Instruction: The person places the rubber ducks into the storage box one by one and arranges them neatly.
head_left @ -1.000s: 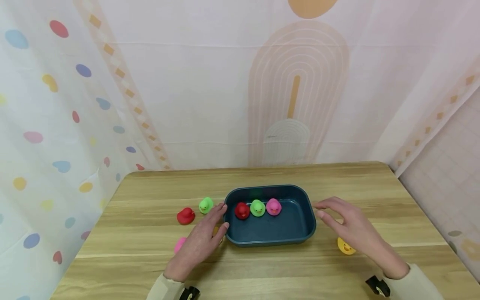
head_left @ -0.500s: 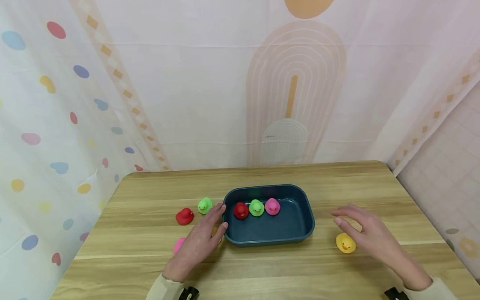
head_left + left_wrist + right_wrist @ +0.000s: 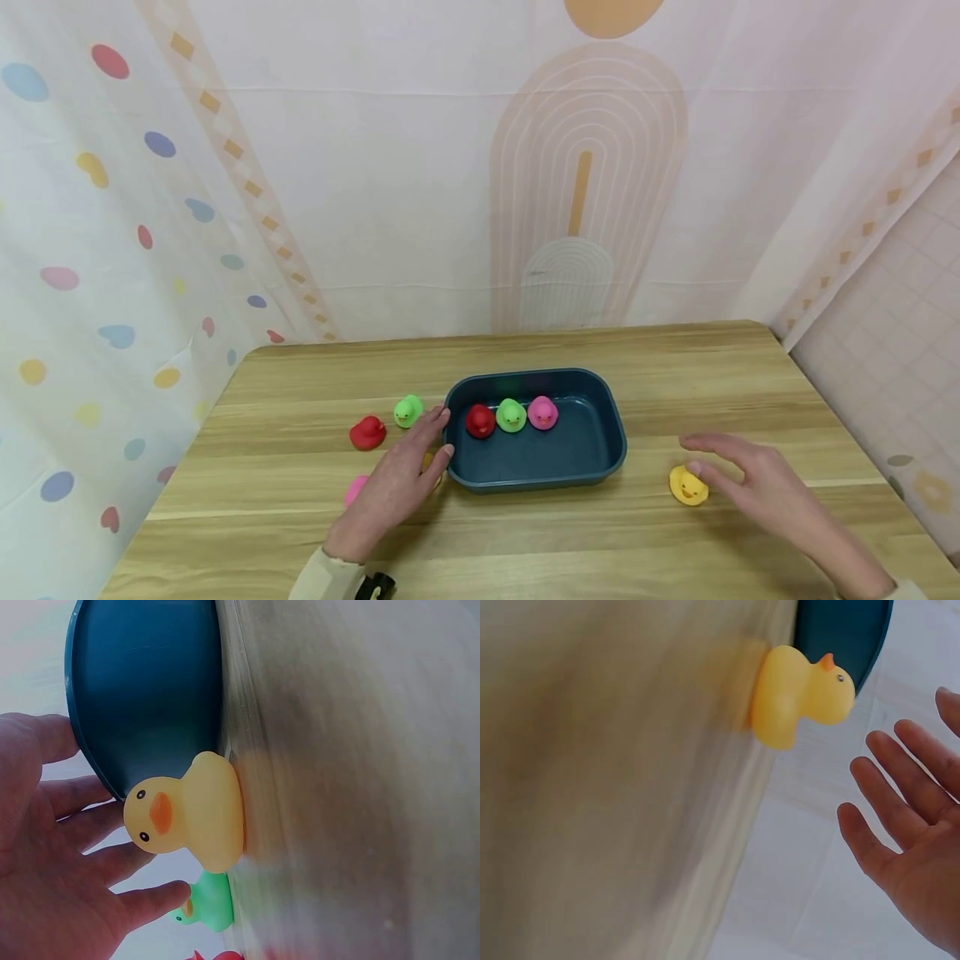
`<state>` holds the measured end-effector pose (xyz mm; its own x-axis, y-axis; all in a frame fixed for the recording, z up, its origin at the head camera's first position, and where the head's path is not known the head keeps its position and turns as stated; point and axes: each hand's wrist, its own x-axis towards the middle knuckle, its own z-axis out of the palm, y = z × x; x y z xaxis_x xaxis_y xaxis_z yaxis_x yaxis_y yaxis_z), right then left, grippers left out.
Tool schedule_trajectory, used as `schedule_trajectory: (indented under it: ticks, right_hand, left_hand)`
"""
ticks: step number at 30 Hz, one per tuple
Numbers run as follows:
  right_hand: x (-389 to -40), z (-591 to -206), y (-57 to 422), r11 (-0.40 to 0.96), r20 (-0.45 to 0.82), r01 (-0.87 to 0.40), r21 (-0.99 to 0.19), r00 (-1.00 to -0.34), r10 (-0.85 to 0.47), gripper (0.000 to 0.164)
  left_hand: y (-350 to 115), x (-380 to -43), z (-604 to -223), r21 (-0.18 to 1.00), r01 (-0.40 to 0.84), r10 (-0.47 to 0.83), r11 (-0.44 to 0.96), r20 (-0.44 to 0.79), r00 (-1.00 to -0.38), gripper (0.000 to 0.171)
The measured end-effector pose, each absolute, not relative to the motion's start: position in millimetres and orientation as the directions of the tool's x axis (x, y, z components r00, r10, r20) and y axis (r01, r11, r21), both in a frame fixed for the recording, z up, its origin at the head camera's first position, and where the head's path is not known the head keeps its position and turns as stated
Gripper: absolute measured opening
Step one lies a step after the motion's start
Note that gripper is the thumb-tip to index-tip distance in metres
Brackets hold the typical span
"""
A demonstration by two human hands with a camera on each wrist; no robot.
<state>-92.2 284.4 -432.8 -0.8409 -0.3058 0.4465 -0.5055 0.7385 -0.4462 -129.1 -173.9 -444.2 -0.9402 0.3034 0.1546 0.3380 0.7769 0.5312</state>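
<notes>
A dark blue tray (image 3: 536, 475) stands mid-table with a red duck (image 3: 480, 422), a green duck (image 3: 512, 415) and a pink duck (image 3: 543, 412) in a row inside. My left hand (image 3: 397, 483) is at the tray's left end, fingers spread and fingertips right at its rim. A yellow duck (image 3: 206, 814) sits beside that hand, largely hidden under it in the head view. My right hand (image 3: 765, 487) hovers with relaxed, extended fingers just right of another yellow duck (image 3: 688, 485). In the right wrist view that duck (image 3: 795, 697) stands apart from the fingers.
Left of the tray on the wooden table (image 3: 570, 542) are a second green duck (image 3: 408, 411) and a second red duck (image 3: 367, 433). Another pink duck (image 3: 356, 490) is partly covered by my left hand. A patterned curtain (image 3: 412, 183) hangs behind the table.
My right hand has moved right and toward me, from the tray's right end to beside the yellow duck, which is now uncovered. My left hand has stayed at the tray's left end.
</notes>
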Motion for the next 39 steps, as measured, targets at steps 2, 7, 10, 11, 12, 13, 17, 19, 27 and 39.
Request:
schedule_trajectory:
  ticks: [2, 7, 10, 11, 12, 13, 17, 19, 27, 39]
  right_hand:
    - [-91, -435, 286, 0.743, 0.43, -0.502, -0.443, -0.846, -0.315, 0.028]
    - [-88, -440, 290, 0.747, 0.385, -0.485, -0.454, -0.863, -0.327, 0.031]
    - [-87, -442, 291, 0.75, 0.357, -0.469, -0.466, -0.876, -0.325, 0.031]
    - [-87, -443, 292, 0.752, 0.351, -0.464, -0.467, -0.879, -0.324, 0.031]
    - [-88, -444, 292, 0.754, 0.35, -0.463, -0.466, -0.879, -0.324, 0.03]
    - [-88, -445, 292, 0.755, 0.352, -0.465, -0.463, -0.878, -0.326, 0.031]
    - [-88, -449, 294, 0.742, 0.348, -0.473, -0.474, -0.875, -0.335, 0.031]
    - [-89, -450, 294, 0.735, 0.325, -0.462, -0.497, -0.884, -0.336, 0.031]
    - [-89, -450, 294, 0.738, 0.265, -0.42, -0.529, -0.907, -0.326, 0.027]
    - [-91, -450, 294, 0.739, 0.324, -0.476, -0.477, -0.877, -0.356, 0.027]
  left_hand:
    - [-174, -129, -444, 0.531, 0.337, 0.303, 0.777, 0.154, -0.94, 0.054]
    - [-174, -129, -444, 0.532, 0.335, 0.302, 0.778, 0.151, -0.941, 0.054]
    - [-175, -129, -444, 0.531, 0.335, 0.302, 0.779, 0.151, -0.941, 0.054]
    - [-175, -129, -444, 0.53, 0.334, 0.302, 0.779, 0.15, -0.942, 0.054]
    - [-175, -129, -444, 0.53, 0.334, 0.301, 0.779, 0.15, -0.942, 0.054]
    - [-175, -129, -444, 0.531, 0.333, 0.3, 0.78, 0.15, -0.942, 0.054]
    - [-175, -129, -444, 0.531, 0.332, 0.299, 0.78, 0.15, -0.942, 0.054]
    - [-175, -129, -444, 0.532, 0.332, 0.299, 0.779, 0.15, -0.942, 0.054]
    - [-174, -130, -444, 0.542, 0.328, 0.299, 0.774, 0.144, -0.943, 0.054]
    - [-173, -129, -443, 0.542, 0.324, 0.295, 0.775, 0.143, -0.945, 0.055]
